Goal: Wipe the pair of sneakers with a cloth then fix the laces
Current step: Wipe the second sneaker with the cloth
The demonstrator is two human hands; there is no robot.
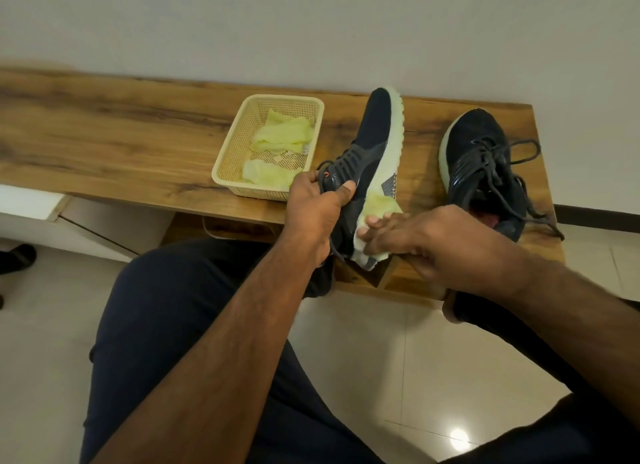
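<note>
A dark navy sneaker [374, 141] with a pale sole is tipped on its side above the wooden bench [114, 141]. My left hand [315, 214] grips it at the collar, thumb across the upper. My right hand [426, 242] holds a pale yellow cloth [379, 209] against the heel part of the sole. The second dark sneaker [485, 166] stands upright on the bench at the right, its laces loose and spread out.
A cream plastic basket [239, 141] with more yellow cloths stands on the bench left of the held sneaker. A white wall runs behind the bench. My legs in dark trousers are below, over a pale tiled floor.
</note>
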